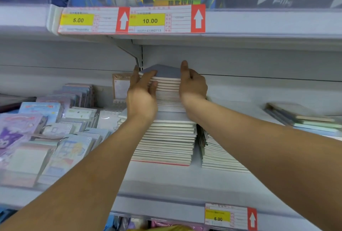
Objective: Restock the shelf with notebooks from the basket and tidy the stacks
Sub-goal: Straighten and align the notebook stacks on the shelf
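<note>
A tall stack of thin notebooks [167,101] with a grey-blue top cover stands at the back of the white shelf [166,180]. My left hand [141,95] presses its left side, fingers curled over the top front corner. My right hand [192,84] grips its right side, thumb pointing up. In front of it lies a lower, wider stack of notebooks [166,143], and a slumped stack [218,154] leans to the right of that. The basket is out of view.
Ring-bound cartoon notepads [55,134] crowd the shelf's left part. A low pile of pastel notebooks [305,119] lies at the right. The upper shelf edge with price tags [131,20] hangs just above. A 6.00 tag [230,216] marks the front lip.
</note>
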Tool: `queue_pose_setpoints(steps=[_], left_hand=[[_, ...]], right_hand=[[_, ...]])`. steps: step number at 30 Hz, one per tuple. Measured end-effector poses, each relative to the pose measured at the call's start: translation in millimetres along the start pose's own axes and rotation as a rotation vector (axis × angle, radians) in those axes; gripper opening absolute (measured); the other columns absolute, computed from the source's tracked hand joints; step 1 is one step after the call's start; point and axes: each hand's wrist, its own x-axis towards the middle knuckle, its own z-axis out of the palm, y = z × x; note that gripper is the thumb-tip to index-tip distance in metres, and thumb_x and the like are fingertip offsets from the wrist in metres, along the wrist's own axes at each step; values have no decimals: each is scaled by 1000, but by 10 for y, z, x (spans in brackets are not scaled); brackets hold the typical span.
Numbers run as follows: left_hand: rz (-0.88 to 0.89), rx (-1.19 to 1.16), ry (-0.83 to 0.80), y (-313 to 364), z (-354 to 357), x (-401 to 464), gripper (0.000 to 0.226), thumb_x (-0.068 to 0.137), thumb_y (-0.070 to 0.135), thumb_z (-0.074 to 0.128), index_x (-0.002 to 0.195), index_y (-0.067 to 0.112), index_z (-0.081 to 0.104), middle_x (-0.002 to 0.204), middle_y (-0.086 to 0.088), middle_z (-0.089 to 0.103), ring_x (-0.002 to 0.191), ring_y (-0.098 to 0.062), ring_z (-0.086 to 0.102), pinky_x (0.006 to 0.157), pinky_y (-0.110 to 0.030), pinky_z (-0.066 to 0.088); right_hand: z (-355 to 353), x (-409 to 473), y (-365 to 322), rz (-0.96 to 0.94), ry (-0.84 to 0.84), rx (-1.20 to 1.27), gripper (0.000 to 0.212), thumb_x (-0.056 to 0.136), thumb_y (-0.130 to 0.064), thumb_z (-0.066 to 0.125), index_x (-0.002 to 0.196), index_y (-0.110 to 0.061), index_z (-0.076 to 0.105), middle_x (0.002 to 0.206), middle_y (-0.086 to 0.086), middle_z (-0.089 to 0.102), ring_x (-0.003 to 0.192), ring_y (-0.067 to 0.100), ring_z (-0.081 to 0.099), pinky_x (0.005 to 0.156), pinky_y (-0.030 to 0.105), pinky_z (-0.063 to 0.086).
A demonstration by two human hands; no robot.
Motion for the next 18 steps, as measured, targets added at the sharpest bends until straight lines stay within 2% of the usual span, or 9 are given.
queue_pose_setpoints(steps=[3, 5, 8, 10, 12, 13, 16, 18], left_hand=[[32, 21, 9, 0, -20, 31, 27, 97, 11, 56, 122, 14, 67, 144, -12, 48, 128, -26, 49, 92, 5, 21], [39, 45, -3, 20, -70, 61, 27, 96, 12, 58, 122, 14, 67, 140, -12, 52, 126, -27, 50, 90, 6, 19], [-20, -20, -55, 31, -116, 61, 39, 93, 23, 64, 132, 19, 59, 142, -7, 52, 130, -23, 48, 98, -8, 27], [-111, -58, -197, 28, -94, 19, 69, 90, 39, 66, 149, 31, 32, 154, -5, 35, 139, -23, 37, 107, -23, 31], [-194, 13, -364, 23, -37, -1, 95, 85, 50, 67, 152, 40, 1, 160, -11, 10, 144, -29, 26, 113, -35, 30], [-228, 35, -409, 31, -11, 18, 101, 84, 51, 67, 151, 41, -8, 160, -12, 1, 145, -30, 23, 114, -37, 28], [-284, 73, -446, 43, 44, 73, 108, 84, 53, 65, 148, 40, -20, 158, -13, -8, 147, -32, 15, 117, -39, 24], [-292, 112, -448, 41, 58, 69, 110, 83, 58, 64, 146, 43, -24, 158, -12, -11, 147, -36, 11, 119, -46, 22]], right_hand=[[-13, 1, -28, 53, 18, 9, 56, 102, -58, 31, 119, -19, 67, 122, 7, 66, 111, 28, 59, 100, 36, 45], [-48, -5, -44, 65, -21, 18, 56, 102, -58, 29, 128, -20, 61, 130, 7, 61, 117, 28, 56, 105, 39, 43], [-97, -21, 1, 194, -91, 132, 74, 93, -71, 35, 155, -31, 27, 158, -2, 34, 141, 28, 38, 116, 41, 30], [-101, -55, 0, 327, -112, 122, 91, 82, -85, 30, 157, -34, 16, 160, -2, 30, 143, 32, 34, 117, 46, 28], [-68, -5, 30, 424, -175, 139, 110, 65, -98, 19, 153, -33, 30, 154, 2, 41, 135, 33, 44, 114, 48, 32], [-65, 33, 28, 462, -206, 196, 114, 60, -99, 18, 149, -31, 40, 147, 4, 50, 129, 32, 51, 112, 48, 36], [-129, 92, 3, 521, -279, 396, 102, 68, -97, 23, 129, -25, 63, 121, 8, 69, 108, 30, 66, 104, 45, 48], [-212, 67, -21, 550, -321, 464, 99, 72, -95, 25, 119, -21, 70, 108, 10, 75, 101, 31, 70, 98, 45, 53]])
